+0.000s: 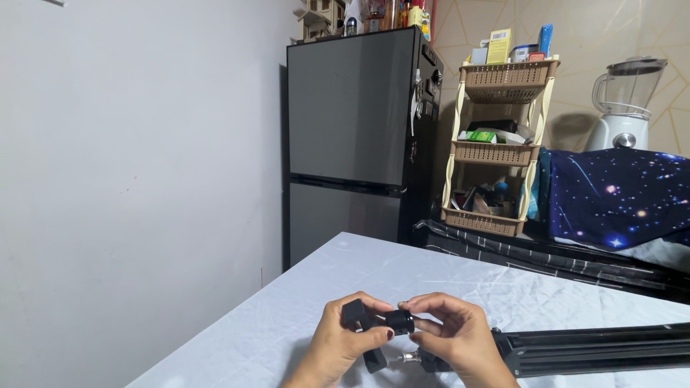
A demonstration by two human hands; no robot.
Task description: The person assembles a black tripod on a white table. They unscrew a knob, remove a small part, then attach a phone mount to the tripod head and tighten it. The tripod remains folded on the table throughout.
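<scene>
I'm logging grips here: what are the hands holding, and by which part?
Both hands pinch a small black plastic clamp-like fitting: the left hand at its left block, the right hand at its round knob end.

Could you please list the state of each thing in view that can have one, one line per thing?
left hand: closed around the black mount piece.
right hand: fingers pinching the black knob.
black mount piece: held above the table, off the stand.
black knob: gripped between both hands.
black stand: folded, lying flat on the table.
refrigerator: both doors shut.
blender: upright, jar seems empty.
table cloth: spread, creased.
</scene>
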